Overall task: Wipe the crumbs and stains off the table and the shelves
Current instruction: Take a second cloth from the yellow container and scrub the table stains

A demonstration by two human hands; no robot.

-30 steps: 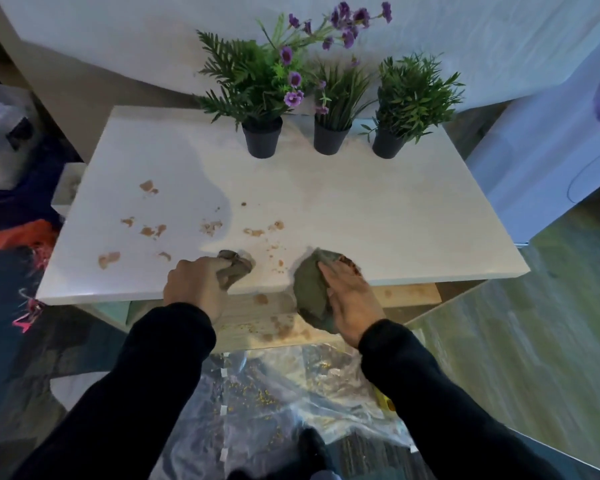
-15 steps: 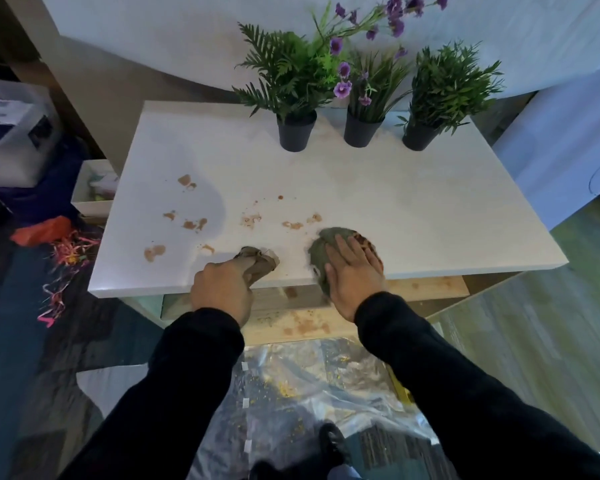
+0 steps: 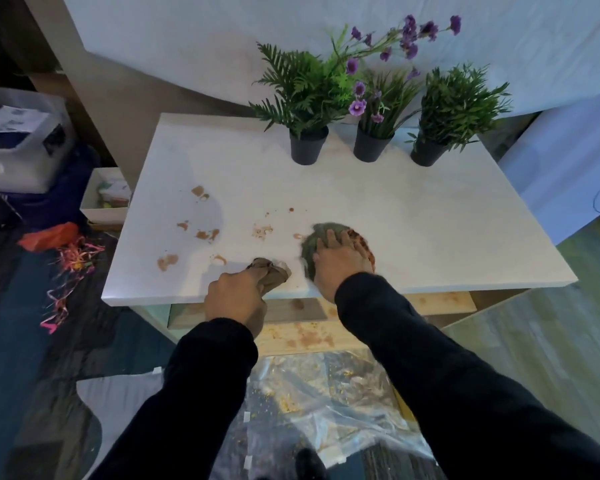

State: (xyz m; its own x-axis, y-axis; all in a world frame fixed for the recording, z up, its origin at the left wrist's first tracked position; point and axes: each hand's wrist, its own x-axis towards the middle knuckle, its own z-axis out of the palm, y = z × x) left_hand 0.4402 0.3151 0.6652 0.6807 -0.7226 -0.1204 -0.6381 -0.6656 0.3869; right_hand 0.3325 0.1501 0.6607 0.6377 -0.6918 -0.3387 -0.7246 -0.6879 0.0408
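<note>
The white table top (image 3: 413, 223) carries brown stains (image 3: 207, 234) across its left and middle front. My right hand (image 3: 340, 263) presses flat on a grey-green cloth (image 3: 314, 237) lying on the top near the front edge, with a reddish soiled edge at its right. My left hand (image 3: 236, 296) is at the front edge, closed around a crumpled brown wad (image 3: 272, 271) that rests on the top. Below the top, a wooden shelf (image 3: 302, 336) shows brown stains and crumbs.
Three potted plants (image 3: 307, 148) (image 3: 371, 145) (image 3: 426, 154) stand along the table's back edge. A clear plastic sheet (image 3: 326, 403) with crumbs lies on the floor under me. A white box (image 3: 103, 199), an orange bag (image 3: 49, 235) and paper shreds are left of the table.
My right hand slid the grey-green cloth from hanging over the front edge up onto the table top, over the crumbs there. My left hand stayed at the edge with its wad.
</note>
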